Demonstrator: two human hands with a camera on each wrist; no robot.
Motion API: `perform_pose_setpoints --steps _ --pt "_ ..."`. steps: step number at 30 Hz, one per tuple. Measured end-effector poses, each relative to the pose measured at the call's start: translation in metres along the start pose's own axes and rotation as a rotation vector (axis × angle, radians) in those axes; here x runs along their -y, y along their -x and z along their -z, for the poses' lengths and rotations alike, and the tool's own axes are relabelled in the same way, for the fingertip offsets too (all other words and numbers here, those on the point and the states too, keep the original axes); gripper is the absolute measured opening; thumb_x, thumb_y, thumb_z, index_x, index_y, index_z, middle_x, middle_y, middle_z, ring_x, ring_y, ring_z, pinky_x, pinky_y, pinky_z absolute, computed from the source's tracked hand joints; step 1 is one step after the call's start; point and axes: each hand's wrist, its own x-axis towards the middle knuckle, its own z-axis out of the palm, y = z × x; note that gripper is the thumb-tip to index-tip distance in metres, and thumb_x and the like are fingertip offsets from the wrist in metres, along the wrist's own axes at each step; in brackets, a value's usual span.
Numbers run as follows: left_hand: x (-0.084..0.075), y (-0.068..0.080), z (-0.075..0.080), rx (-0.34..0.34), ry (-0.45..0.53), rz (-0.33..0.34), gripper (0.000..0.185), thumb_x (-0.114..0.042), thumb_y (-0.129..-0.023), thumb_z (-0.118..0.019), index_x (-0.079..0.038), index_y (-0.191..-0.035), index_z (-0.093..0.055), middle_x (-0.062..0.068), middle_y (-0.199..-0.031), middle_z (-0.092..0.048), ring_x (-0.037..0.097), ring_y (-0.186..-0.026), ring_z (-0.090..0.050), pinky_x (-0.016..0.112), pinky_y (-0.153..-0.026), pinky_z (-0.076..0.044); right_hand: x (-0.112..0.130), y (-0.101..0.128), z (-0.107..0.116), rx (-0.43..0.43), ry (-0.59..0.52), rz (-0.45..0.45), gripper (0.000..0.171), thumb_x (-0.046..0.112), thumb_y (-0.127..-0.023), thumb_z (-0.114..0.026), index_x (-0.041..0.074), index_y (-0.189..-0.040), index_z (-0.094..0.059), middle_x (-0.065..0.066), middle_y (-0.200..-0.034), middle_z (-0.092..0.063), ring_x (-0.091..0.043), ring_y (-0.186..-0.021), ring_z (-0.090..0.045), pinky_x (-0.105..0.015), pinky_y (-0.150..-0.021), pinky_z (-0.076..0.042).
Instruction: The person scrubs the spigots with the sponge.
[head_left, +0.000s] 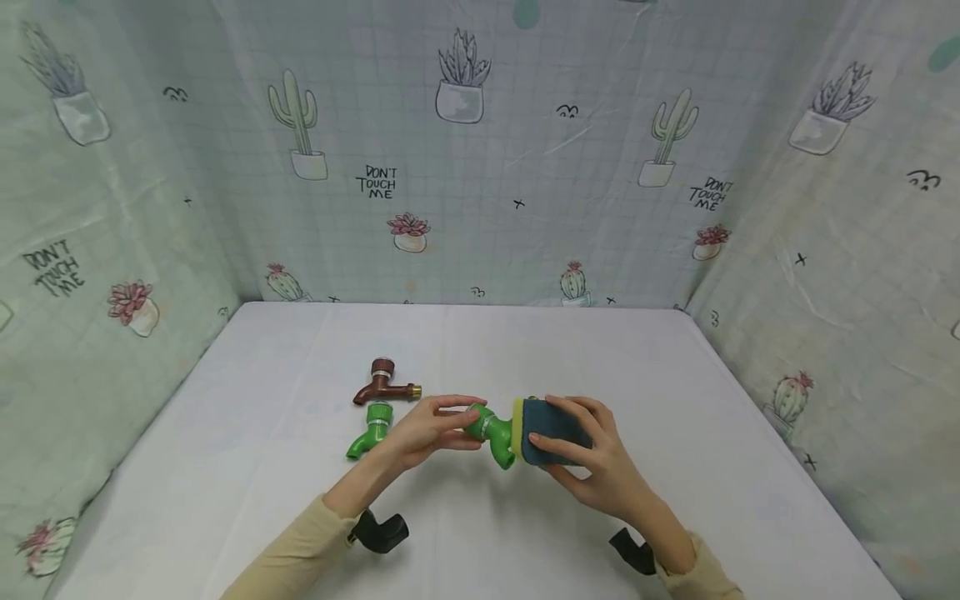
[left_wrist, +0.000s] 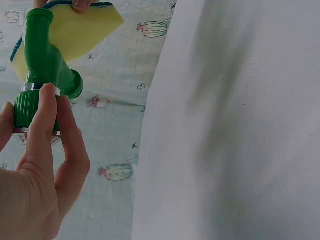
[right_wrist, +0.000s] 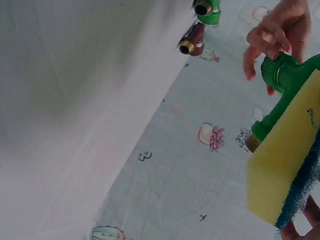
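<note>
A green plastic tap [head_left: 498, 432] is held above the white table, between both hands. My left hand [head_left: 429, 433] grips its ribbed green cap with thumb and fingertips; the cap shows closely in the left wrist view. My right hand [head_left: 606, 462] holds a sponge [head_left: 538, 415], yellow foam with a dark blue scouring side, fingers spread over the blue side. The yellow foam [right_wrist: 277, 172] lies against the tap's body and partly covers it in the right wrist view. There the tap's brass threaded end [right_wrist: 253, 143] pokes out beside the foam.
Left of the hands, a second green tap [head_left: 378, 417] lies on the white table [head_left: 480, 350], partly behind the left wrist. Just beyond it is a brown tap [head_left: 382, 381] with a brass end. Black bent pieces [head_left: 382, 533] show beside both sleeves. Cactus-printed cloth [head_left: 517, 158] hangs around the table.
</note>
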Motion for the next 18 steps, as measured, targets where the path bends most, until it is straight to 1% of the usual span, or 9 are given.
perform_pose_setpoints --steps 4,6,8,13,18 --pt "0.0015 0.0005 0.0011 0.009 0.051 0.019 0.048 -0.015 -0.087 -0.057 0.006 -0.128 -0.043 0.009 -0.107 -0.058 0.018 -0.085 -0.065 0.036 -0.08 -0.053 0.0012 0.0002 -0.0025 -0.004 -0.049 0.037 0.028 0.037 -0.086 -0.054 0.026 -0.11 -0.063 -0.018 -0.128 -0.045 -0.035 -0.114 -0.036 -0.046 -0.083 -0.041" --pt "0.0026 0.0006 0.0016 0.018 0.055 0.024 0.045 -0.015 -0.088 -0.055 0.006 -0.126 -0.044 0.009 -0.107 -0.058 0.02 -0.085 -0.066 0.036 -0.079 -0.053 0.0021 -0.0008 -0.0039 -0.006 -0.064 0.059 0.027 0.035 -0.086 -0.055 0.025 -0.11 -0.063 -0.019 -0.128 -0.046 -0.036 -0.114 -0.036 -0.045 -0.086 -0.039" --pt "0.0034 0.0008 0.0022 0.045 0.047 0.033 0.044 -0.016 -0.089 -0.054 0.008 -0.126 -0.044 0.008 -0.105 -0.059 0.022 -0.085 -0.066 0.036 -0.078 -0.054 0.0029 -0.0018 -0.0046 -0.008 -0.069 0.077 0.027 0.035 -0.086 -0.055 0.025 -0.11 -0.063 -0.019 -0.128 -0.046 -0.035 -0.114 -0.036 -0.044 -0.088 -0.038" --pt "0.0033 0.0034 0.0038 0.111 0.005 0.045 0.049 -0.022 -0.087 -0.057 0.008 -0.125 -0.046 0.005 -0.098 -0.063 0.022 -0.082 -0.066 0.036 -0.075 -0.054 0.0035 -0.0039 -0.0016 -0.006 -0.037 0.108 0.026 0.035 -0.088 -0.051 0.026 -0.109 -0.064 -0.018 -0.127 -0.046 -0.035 -0.114 -0.036 -0.044 -0.087 -0.038" --pt "0.0027 0.0066 0.0066 0.137 -0.017 0.053 0.051 -0.023 -0.086 -0.058 0.007 -0.125 -0.045 0.003 -0.097 -0.065 0.021 -0.082 -0.067 0.036 -0.074 -0.055 -0.0029 -0.0035 0.0031 -0.013 0.014 0.122 0.027 0.035 -0.09 -0.046 0.026 -0.109 -0.064 -0.018 -0.125 -0.047 -0.037 -0.112 -0.038 -0.048 -0.082 -0.04"
